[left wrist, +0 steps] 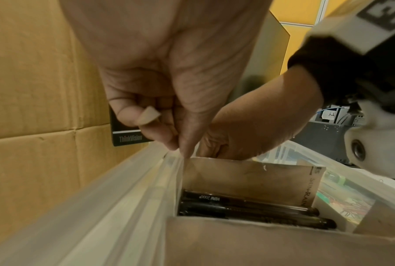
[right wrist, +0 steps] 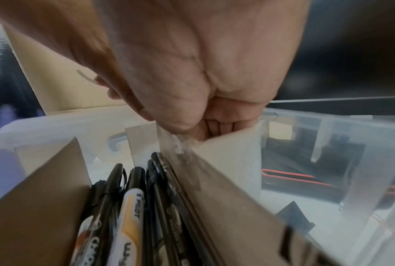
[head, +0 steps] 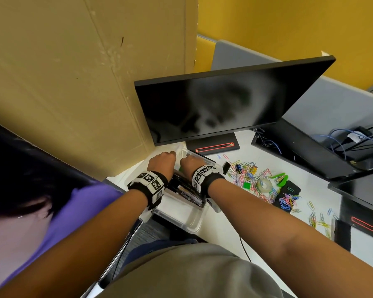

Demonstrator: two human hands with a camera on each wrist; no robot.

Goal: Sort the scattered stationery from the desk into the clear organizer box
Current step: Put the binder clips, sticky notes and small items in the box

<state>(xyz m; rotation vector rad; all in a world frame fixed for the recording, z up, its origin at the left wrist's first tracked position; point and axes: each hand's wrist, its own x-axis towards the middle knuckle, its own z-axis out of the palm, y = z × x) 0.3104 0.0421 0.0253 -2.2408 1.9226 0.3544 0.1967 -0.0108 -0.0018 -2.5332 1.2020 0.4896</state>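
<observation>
The clear organizer box (head: pixel 193 225) lies at the desk's left edge, and cardboard dividers split it. Several black pens and markers (head: pixel 185 190) (right wrist: pixel 133 198) lie in its middle compartment. Both hands work at the far divider (left wrist: pixel 249 180) (right wrist: pixel 226 176). My left hand (head: pixel 163 158) (left wrist: pixel 180 147) pinches a strip of clear tape (left wrist: pixel 187 167) at the divider's left corner, against the box wall (left wrist: pixel 123 189). My right hand (head: pixel 191 162) (right wrist: pixel 185 129) curls over the divider's top edge, the thumb pressing crumpled clear tape (right wrist: pixel 179 147) there.
To the box's right, a heap of coloured paper clips (head: pixel 249 175), a tape roll (head: pixel 265 186), a green stapler (head: pixel 281 178) and a black pouch (head: pixel 288 196) lie on the white desk. A monitor (head: pixel 224 104) stands behind the box. A large cardboard carton (head: pixel 73 82) is on the left.
</observation>
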